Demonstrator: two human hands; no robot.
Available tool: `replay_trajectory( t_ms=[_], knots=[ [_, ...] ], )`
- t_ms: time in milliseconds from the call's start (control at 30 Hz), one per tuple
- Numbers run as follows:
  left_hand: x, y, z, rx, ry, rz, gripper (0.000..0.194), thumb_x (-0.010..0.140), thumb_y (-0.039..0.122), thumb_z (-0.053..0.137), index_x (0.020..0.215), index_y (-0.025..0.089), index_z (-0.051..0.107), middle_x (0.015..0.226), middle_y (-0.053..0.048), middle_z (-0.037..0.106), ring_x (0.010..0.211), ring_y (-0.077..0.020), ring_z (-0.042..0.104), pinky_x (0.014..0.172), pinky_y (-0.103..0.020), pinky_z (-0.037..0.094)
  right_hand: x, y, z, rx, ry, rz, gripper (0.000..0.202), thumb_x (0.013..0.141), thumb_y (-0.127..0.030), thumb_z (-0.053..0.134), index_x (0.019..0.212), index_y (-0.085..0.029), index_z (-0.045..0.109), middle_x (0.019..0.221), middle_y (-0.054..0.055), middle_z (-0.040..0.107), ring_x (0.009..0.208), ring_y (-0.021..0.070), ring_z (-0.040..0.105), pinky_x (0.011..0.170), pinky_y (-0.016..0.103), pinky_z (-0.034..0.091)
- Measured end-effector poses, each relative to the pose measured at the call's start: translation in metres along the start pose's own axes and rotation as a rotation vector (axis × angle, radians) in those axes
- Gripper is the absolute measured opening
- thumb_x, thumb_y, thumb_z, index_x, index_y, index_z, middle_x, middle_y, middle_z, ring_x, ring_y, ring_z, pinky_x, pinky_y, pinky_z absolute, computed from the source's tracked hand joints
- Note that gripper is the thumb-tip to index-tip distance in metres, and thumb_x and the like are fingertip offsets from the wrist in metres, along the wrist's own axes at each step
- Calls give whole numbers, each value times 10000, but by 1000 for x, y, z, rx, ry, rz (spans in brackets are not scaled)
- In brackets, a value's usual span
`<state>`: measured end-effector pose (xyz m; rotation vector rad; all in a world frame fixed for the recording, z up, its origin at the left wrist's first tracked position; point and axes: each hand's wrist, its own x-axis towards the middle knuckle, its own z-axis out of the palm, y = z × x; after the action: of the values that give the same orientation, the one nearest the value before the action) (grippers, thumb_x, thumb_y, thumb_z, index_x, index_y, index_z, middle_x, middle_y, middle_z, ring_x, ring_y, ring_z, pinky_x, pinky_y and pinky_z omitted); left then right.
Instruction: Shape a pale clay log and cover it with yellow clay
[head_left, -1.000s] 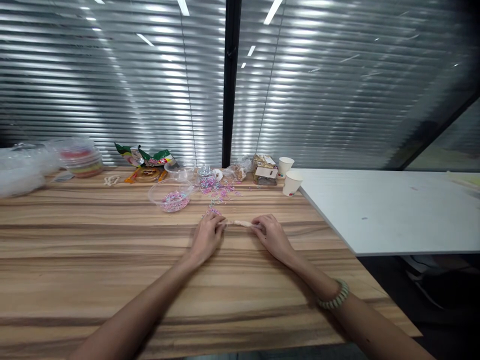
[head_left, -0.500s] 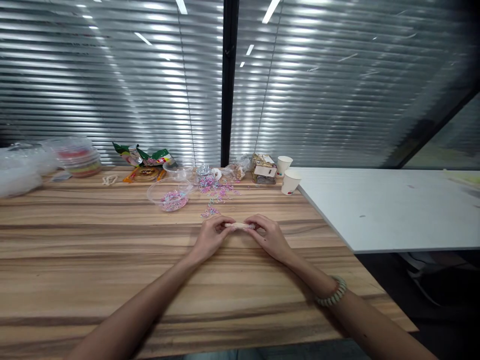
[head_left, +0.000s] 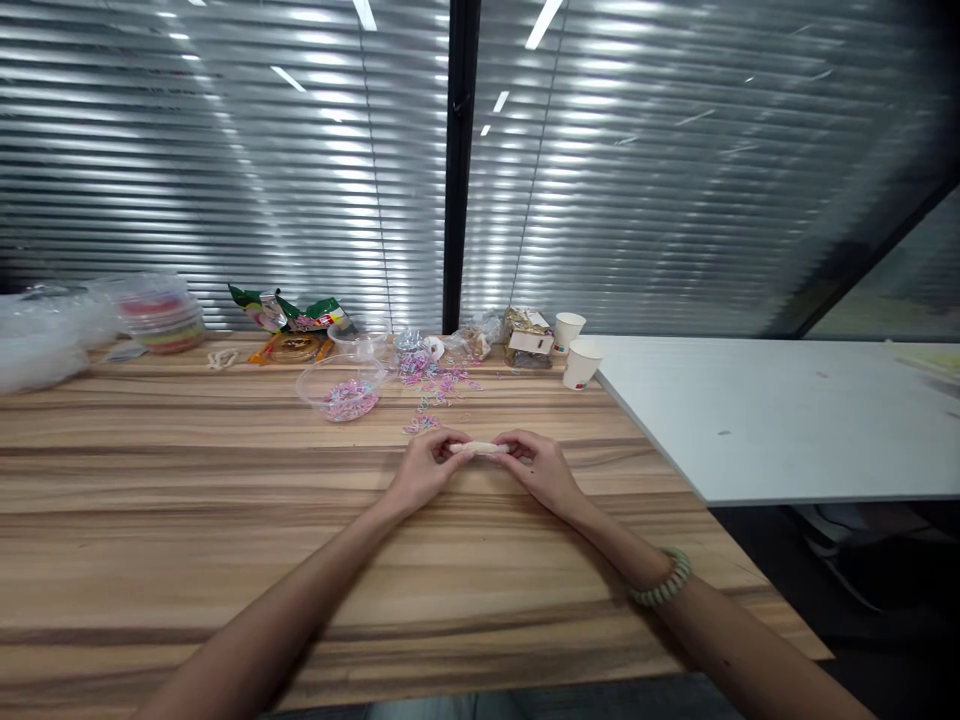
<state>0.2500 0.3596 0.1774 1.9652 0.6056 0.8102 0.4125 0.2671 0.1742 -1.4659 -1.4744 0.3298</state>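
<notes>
Between the fingertips of both hands is a short, pale cream, stick-like piece [head_left: 481, 448], held level over the wooden table [head_left: 420, 590]. My left hand [head_left: 424, 468] pinches its left end, thumb towards me and fingers behind. At its right end, my right hand [head_left: 544, 472] pinches in the same way, with a beaded bracelet [head_left: 664, 580] on that wrist. The fingers partly cover the piece, and its exact kind cannot be made out. Just beyond my left hand lie small pastel pieces [head_left: 421, 424], loose on the table.
A clear bowl [head_left: 307, 385] holds more pastel pieces. Behind are green snack packets [head_left: 307, 318], a small box [head_left: 529, 342], paper cups [head_left: 582, 365] and a cream cord-like piece [head_left: 221, 358]. Stacked tubs [head_left: 161, 320] stand far left. A white table [head_left: 795, 420] adjoins at right; blinds rise behind.
Both hands stay almost in place on the pale piece. The right fingers have shifted very slightly, and the piece looks a little straighter. The view has moved marginally.
</notes>
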Motion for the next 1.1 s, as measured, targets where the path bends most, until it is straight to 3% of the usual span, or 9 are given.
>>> replay_trajectory(
  t_ms=[133,333,633,800,1100],
  knots=[
    [1,0,-1,15,3,-13,289,742,358,538,873,119,635,794,-64,637,700,-147,553,612,-236,426,0,1,1,68,2,27,207,707,-329,614,810,-151,626,770,65,639,708,172,589,642,285,487],
    [2,-10,-1,-63,79,-40,304,702,371,586,869,122,636,758,-55,642,665,-143,556,595,-235,434,2,2,3,385,-34,175,252,719,-377,581,839,-156,594,728,42,632,603,140,591,574,266,498],
    [-3,-7,2,-26,78,3,253,713,333,589,849,133,663,833,-89,655,755,-175,578,657,-261,467,2,5,4,386,-23,143,233,686,-361,610,804,-164,568,743,31,605,675,139,568,611,259,483],
    [-3,-7,4,-128,47,-16,252,711,306,592,873,122,647,807,-83,657,727,-173,597,664,-279,483,1,9,5,359,-37,102,211,706,-329,604,815,-157,553,774,39,591,737,146,562,675,270,472],
    [-2,-5,4,-198,11,-34,282,735,331,564,914,123,630,822,-82,658,701,-169,619,688,-302,493,2,9,5,380,-44,158,276,660,-347,644,837,-153,559,791,46,604,738,152,574,685,288,488]
  ],
)
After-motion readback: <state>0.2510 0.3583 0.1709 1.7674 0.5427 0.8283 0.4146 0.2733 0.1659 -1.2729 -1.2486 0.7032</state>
